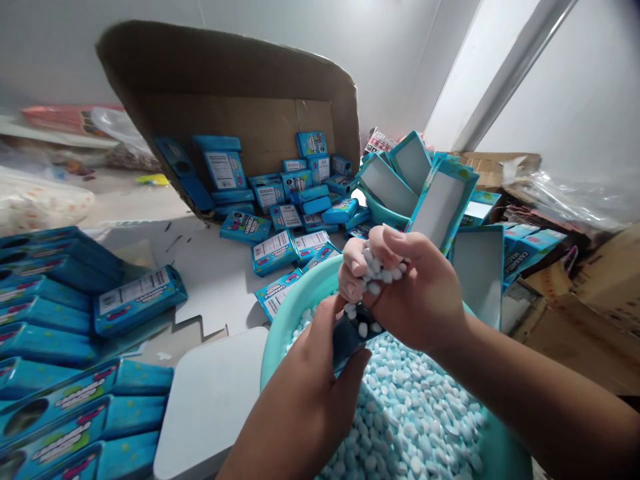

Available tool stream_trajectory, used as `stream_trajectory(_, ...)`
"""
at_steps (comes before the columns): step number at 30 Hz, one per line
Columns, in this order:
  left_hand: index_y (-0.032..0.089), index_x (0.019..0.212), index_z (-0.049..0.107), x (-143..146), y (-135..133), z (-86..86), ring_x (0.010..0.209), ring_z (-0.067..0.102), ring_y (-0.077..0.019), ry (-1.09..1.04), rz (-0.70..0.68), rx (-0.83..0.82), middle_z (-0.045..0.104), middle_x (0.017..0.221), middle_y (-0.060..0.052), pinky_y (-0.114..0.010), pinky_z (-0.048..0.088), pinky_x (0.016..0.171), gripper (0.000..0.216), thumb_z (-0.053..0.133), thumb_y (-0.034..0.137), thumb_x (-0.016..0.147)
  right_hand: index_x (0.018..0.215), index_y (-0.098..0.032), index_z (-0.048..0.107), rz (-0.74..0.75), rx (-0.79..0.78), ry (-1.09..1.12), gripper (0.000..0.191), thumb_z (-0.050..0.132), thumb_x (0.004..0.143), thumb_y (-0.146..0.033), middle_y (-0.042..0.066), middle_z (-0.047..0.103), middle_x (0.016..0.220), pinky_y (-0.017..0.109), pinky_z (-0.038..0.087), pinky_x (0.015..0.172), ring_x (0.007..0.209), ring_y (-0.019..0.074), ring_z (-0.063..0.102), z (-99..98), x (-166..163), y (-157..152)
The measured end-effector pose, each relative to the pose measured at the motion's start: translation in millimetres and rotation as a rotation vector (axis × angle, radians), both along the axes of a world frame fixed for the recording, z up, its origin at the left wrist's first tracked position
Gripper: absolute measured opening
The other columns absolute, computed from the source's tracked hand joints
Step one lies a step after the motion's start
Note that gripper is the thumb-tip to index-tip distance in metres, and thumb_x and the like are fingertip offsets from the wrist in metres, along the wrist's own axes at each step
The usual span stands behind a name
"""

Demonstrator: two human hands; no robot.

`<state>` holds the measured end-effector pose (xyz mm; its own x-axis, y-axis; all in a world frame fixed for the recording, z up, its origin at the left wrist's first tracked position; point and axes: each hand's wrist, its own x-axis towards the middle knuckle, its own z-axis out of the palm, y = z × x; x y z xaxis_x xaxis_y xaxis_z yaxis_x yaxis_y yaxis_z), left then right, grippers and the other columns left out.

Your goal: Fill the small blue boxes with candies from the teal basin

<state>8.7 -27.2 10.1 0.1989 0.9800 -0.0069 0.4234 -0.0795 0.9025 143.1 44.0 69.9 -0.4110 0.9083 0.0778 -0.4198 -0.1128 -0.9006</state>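
My left hand [320,373] is closed round a small blue candy box [347,340], held over the tub with its top toward my other hand. Cupped just above that box, my right hand [415,287] grips a handful of pale candies [380,270]. A few candies sit at the mouth of the box, between the two hands. Below them is a turquoise tub [274,340] full of loose white and pale blue candies [410,407]. Most of the box is hidden by my left fingers.
Rows of blue boxes [55,413] stand at the left beside a white flat-topped object [215,393]. Behind the tub, a tipped cardboard carton [240,113] spills several blue candy boxes [270,253]. Open display trays [440,203] pile up at the right, near brown cardboard [590,333].
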Motion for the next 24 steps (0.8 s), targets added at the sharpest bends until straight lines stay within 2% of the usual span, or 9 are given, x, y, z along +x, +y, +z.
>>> stream_trajectory(5,0.035,0.140,0.039,-0.6,-0.8,-4.6,0.121,0.058,-0.0256,-0.033,-0.022,0.058,0.058,0.136,-0.006,-0.042,0.050,0.098,0.047,0.051,0.032,0.095,0.059,-0.022,0.046,-0.020,-0.018,0.015,0.039,0.061,0.081,-0.051,0.002,0.054,0.066,0.032,0.051,0.060,0.071,0.0194,0.059,-1.8,1.3,1.3)
stream_trajectory(10,0.031,0.138,0.045,0.3,0.1,-5.8,0.109,0.063,-0.0262,-0.053,0.006,0.064,0.064,0.125,-0.008,-0.042,0.053,0.092,0.046,0.054,0.030,0.093,0.061,-0.022,0.048,0.024,-0.058,0.042,0.041,0.061,0.082,-0.054,0.001,0.054,0.065,0.031,0.050,0.059,0.064,0.0170,0.056,-2.7,1.6,1.4)
stream_trajectory(12,0.031,0.137,0.046,1.4,0.8,-6.2,0.110,0.063,-0.0266,-0.056,0.012,0.063,0.064,0.124,-0.008,-0.042,0.054,0.092,0.047,0.055,0.029,0.092,0.061,-0.022,0.048,0.033,-0.050,0.038,0.042,0.060,0.083,-0.055,0.001,0.055,0.065,0.031,0.049,0.057,0.060,0.0153,0.053,-2.9,1.9,1.3)
stream_trajectory(20,0.036,0.143,0.036,2.4,2.3,-6.6,0.118,0.061,-0.0261,-0.029,0.013,0.026,0.062,0.132,-0.005,-0.041,0.052,0.093,0.055,0.055,0.027,0.092,0.068,-0.022,0.051,0.074,-0.002,0.050,0.038,0.059,0.084,-0.056,0.001,0.060,0.068,0.036,0.053,0.065,0.063,0.0175,0.058,-3.8,4.5,0.9)
stream_trajectory(24,0.034,0.143,0.036,2.0,2.2,-6.6,0.119,0.061,-0.0278,-0.022,0.032,0.014,0.061,0.133,-0.007,-0.043,0.052,0.093,0.057,0.056,0.026,0.091,0.077,-0.024,0.055,0.066,0.010,0.002,0.033,0.059,0.083,-0.056,0.001,0.063,0.068,0.038,0.054,0.066,0.065,0.0198,0.062,-3.8,4.6,-1.8)
